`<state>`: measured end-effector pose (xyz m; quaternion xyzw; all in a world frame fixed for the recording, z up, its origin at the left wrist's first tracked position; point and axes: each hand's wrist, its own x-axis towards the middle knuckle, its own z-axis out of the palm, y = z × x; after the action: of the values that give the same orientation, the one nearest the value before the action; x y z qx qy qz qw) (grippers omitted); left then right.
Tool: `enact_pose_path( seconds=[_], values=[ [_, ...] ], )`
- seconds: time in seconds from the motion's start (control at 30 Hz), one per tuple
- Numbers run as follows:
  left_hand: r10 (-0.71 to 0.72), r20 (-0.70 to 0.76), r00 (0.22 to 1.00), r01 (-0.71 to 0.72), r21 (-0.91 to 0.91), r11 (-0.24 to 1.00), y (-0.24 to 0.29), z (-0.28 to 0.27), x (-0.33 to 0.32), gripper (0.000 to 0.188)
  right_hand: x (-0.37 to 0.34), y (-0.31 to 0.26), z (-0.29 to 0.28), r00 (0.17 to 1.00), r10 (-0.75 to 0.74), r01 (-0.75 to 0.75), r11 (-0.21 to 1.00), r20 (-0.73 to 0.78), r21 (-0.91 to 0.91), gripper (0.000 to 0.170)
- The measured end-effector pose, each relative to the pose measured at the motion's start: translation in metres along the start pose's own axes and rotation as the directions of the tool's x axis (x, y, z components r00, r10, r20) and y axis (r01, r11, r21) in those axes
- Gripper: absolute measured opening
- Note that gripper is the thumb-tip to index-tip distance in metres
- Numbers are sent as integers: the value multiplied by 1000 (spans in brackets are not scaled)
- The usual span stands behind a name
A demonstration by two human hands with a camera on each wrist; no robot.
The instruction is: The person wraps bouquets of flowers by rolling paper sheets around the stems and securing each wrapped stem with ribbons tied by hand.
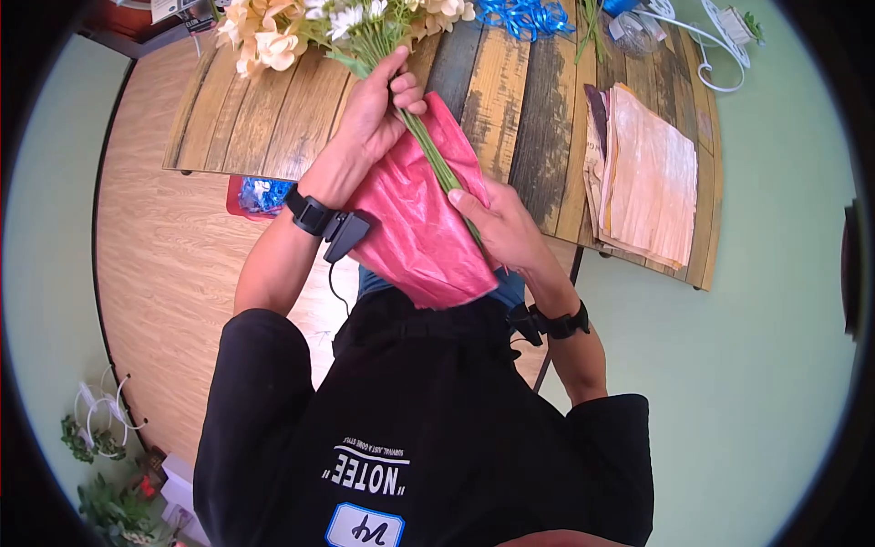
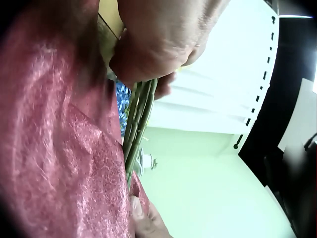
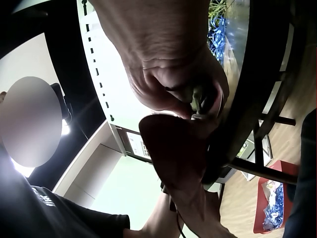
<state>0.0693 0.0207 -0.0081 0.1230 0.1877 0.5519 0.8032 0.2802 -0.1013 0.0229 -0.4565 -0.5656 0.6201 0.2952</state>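
Observation:
In the head view a bunch of green stems (image 1: 428,146) runs diagonally from a head of cream and white flowers (image 1: 351,20). My left hand (image 1: 378,105) grips the stems just below the blooms. Lower down, my right hand (image 1: 497,223) holds the stems with its thumb along them, pinching the edge of the pink wrapping sheet (image 1: 410,219) too. The sheet lies behind and beside the stems, hanging over the table's front edge. The left wrist view shows the stems (image 2: 138,124) coming out under the left hand (image 2: 158,44), beside the pink sheet (image 2: 64,148).
Folded pale paper sheets (image 1: 652,178) lie on the right of the wooden table (image 1: 292,109). Blue ribbon (image 1: 529,18) and loose green stems (image 1: 592,32) are at the back, near a white wire stand (image 1: 729,46). A red bin (image 3: 262,208) with blue and white scraps stands on the floor.

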Motion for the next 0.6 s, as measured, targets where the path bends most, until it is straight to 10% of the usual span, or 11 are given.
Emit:
enact_pose_path(
  seconds=[0.17,0.3,0.6],
  values=[
    [83,-137,987,-65,129,990,0,13,14,21,15,2,-1,990,-137,135,989,-30,-53,37],
    [108,-169,980,-80,163,983,-2,13,22,21,28,-3,-17,975,220,-218,974,33,-58,41],
    [127,-212,969,-86,192,978,-2,19,23,21,70,-7,-30,987,162,-157,962,5,-222,36]
  ],
)
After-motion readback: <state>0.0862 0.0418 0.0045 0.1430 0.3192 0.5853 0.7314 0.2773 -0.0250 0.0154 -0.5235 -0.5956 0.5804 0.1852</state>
